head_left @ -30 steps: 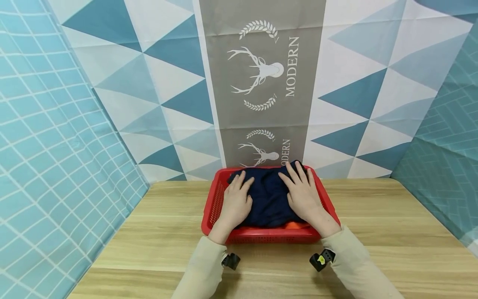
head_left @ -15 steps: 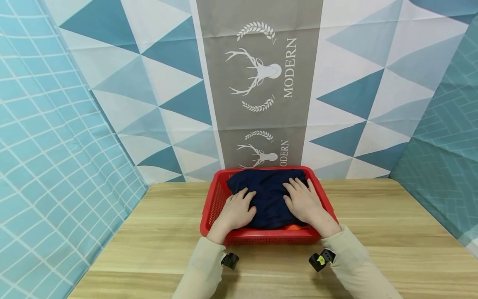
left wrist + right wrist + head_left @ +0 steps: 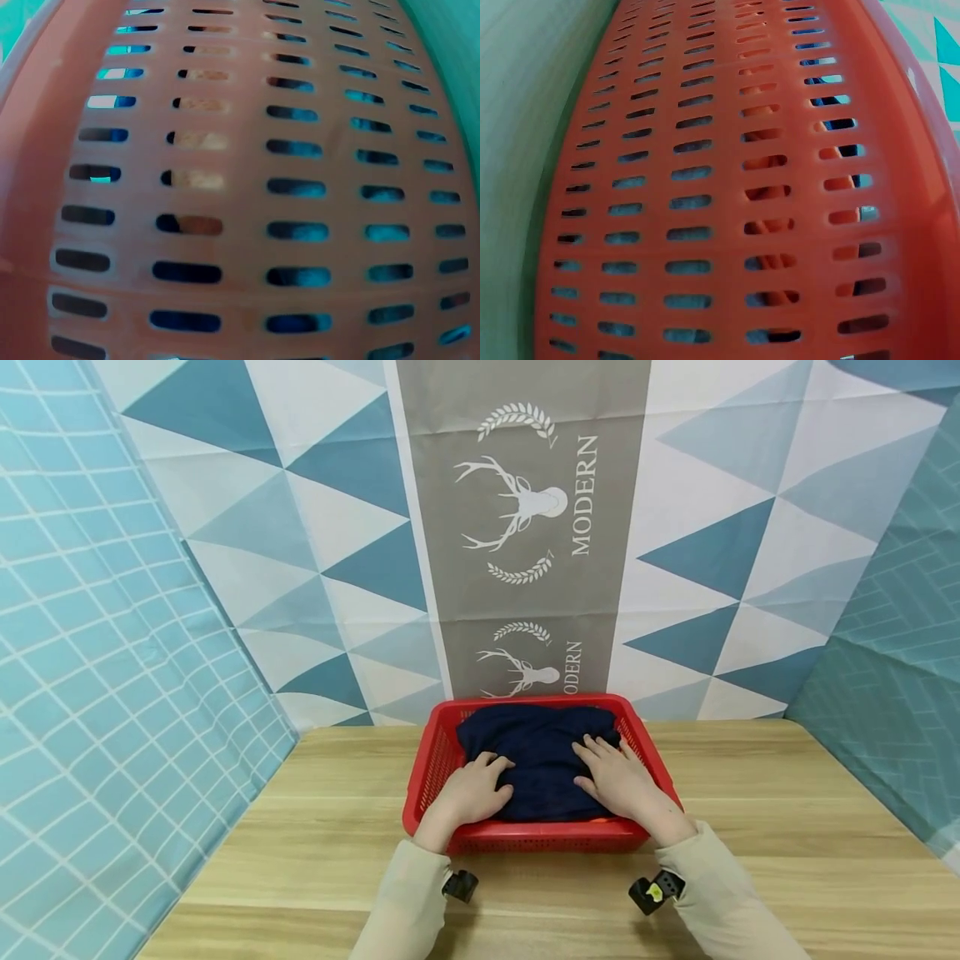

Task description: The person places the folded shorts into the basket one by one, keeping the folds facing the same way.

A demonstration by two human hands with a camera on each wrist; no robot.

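Note:
A dark navy cloth (image 3: 536, 743) lies spread inside a red plastic basket (image 3: 540, 837) with slotted walls. My left hand (image 3: 471, 789) rests on the cloth's left part, its fingers loosely extended. On the right part rests my right hand (image 3: 618, 777), fingers spread and slightly bent. Neither hand grips the cloth. A sliver of orange shows under the cloth at the basket's front. Both wrist views look at the outside of the basket's slotted wall (image 3: 247, 165), so the fingers are mostly hidden there; orange and grey show through the slots of the wall (image 3: 727, 172) in the right wrist view.
The basket stands on a wood-grain table (image 3: 330, 843), close to the patterned backdrop (image 3: 525, 568) behind it. A blue tiled sheet (image 3: 112, 635) hangs at the left, and a teal one (image 3: 892, 693) at the right.
Both hands have drawn back toward me over the cloth. The cloth's far edge, raised at the right earlier, now lies flatter inside the basket, and less orange shows at the front.

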